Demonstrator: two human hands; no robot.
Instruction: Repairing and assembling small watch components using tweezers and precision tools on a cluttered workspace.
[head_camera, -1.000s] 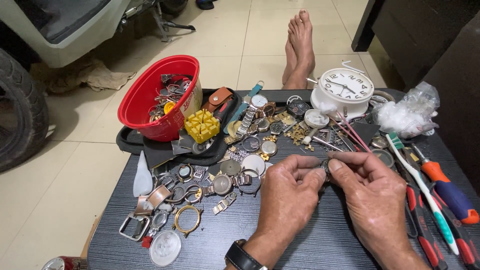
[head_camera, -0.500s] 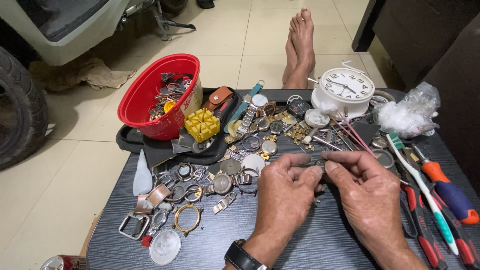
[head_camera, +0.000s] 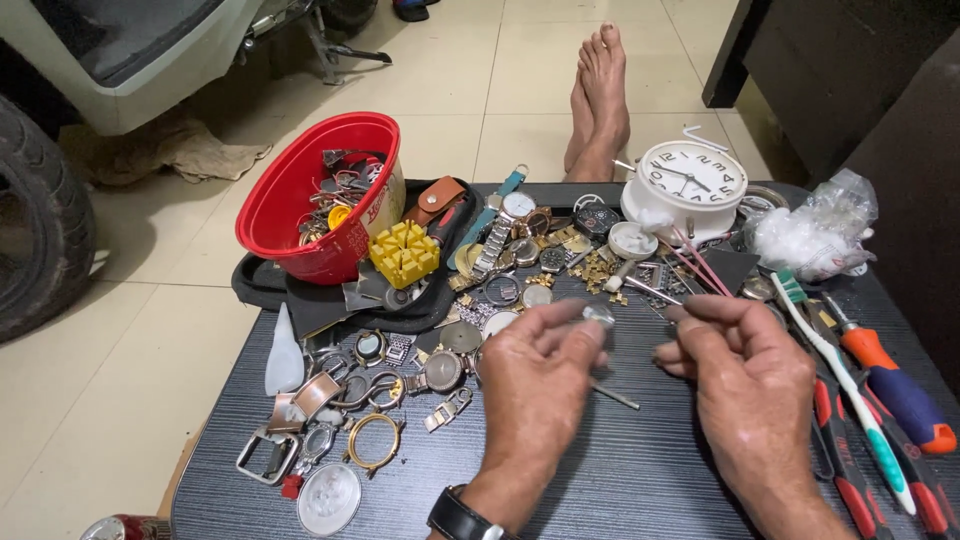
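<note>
Left hand (head_camera: 540, 370) pinches small round watch part (head_camera: 598, 314) at fingertips. Right hand (head_camera: 750, 375) pinched, contents unclear. Thin pin (head_camera: 614, 396) on counter (head_camera: 620, 470) between them; red bowl (head_camera: 310, 195) far left.

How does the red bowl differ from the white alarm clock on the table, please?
The red bowl is tipped on its side, its open mouth showing loose metal parts inside; the white alarm clock lies closed with its round dial facing up. The bowl sits at the table's far left, the clock at the far right. The bowl looks the larger. Both are round and lie beyond the hands.
</note>
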